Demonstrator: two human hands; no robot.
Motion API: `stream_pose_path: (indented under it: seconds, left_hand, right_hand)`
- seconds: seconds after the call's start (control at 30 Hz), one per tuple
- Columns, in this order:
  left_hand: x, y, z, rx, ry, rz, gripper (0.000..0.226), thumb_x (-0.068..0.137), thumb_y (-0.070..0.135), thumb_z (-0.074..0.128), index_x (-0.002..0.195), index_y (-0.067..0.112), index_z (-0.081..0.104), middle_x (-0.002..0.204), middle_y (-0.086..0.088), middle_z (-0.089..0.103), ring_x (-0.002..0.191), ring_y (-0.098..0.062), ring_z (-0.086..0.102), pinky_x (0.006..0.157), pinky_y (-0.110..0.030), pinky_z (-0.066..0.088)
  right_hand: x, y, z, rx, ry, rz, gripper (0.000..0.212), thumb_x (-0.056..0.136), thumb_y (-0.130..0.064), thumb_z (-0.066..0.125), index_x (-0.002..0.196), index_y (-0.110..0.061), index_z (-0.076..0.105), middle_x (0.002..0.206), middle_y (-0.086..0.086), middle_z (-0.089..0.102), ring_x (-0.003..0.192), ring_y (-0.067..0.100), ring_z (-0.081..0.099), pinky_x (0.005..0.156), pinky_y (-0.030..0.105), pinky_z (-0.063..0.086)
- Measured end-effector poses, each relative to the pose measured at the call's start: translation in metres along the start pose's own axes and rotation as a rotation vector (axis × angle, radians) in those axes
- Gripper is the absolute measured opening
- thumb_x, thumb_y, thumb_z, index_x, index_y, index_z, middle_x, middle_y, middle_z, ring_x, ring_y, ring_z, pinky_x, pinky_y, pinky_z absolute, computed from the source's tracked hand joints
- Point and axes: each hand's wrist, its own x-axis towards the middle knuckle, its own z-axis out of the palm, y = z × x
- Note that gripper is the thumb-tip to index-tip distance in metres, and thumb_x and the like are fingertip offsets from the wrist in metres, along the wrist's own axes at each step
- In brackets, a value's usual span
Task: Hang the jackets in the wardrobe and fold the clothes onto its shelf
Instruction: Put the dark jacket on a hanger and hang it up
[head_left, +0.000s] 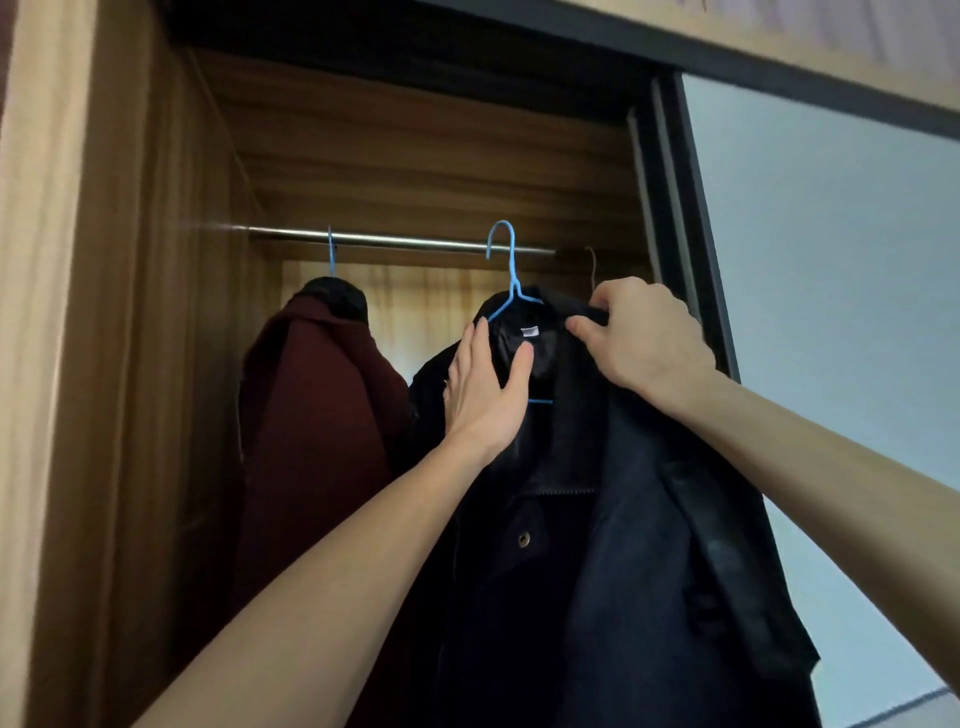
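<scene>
A black jacket (613, 545) hangs on a blue hanger (511, 283) whose hook sits over the metal rail (405, 241) inside the wardrobe. My left hand (485, 384) lies flat with straight fingers against the jacket's left shoulder and inner lining. My right hand (641, 335) pinches the jacket's collar on its right side. To the left, a dark red coat (317, 415) hangs from the same rail on another blue hanger (331, 254).
The wooden side wall of the wardrobe (130, 364) stands at the left. A sliding door (831, 312) with a pale panel and dark frame closes off the right. A thin brown hanger hook (591, 265) shows just behind my right hand.
</scene>
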Motion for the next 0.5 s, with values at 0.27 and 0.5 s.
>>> stream_pose_path:
  seconds: [0.27, 0.5]
  left_hand:
    - [0.04, -0.028, -0.006, 0.035, -0.011, -0.032, 0.073, 0.103, 0.07, 0.029, 0.165, 0.039, 0.01, 0.174, 0.017, 0.001, 0.16, -0.014, 0.003, 0.13, -0.05, 0.011]
    - [0.081, -0.044, -0.003, 0.11, 0.05, -0.018, 0.073, 0.103, 0.069, 0.031, 0.165, 0.036, 0.014, 0.173, 0.012, 0.014, 0.158, -0.016, 0.015, 0.128, -0.048, 0.018]
  right_hand:
    - [0.053, -0.011, 0.048, 0.0, -0.006, -0.016, 0.029, 0.098, -0.043, 0.066, 0.114, -0.018, 0.069, 0.109, 0.01, 0.069, 0.101, 0.038, 0.067, 0.073, 0.038, 0.046]
    - [0.111, -0.014, 0.073, 0.054, -0.016, 0.044, 0.038, 0.098, -0.038, 0.069, 0.127, -0.015, 0.066, 0.125, 0.014, 0.067, 0.116, 0.04, 0.064, 0.083, 0.04, 0.048]
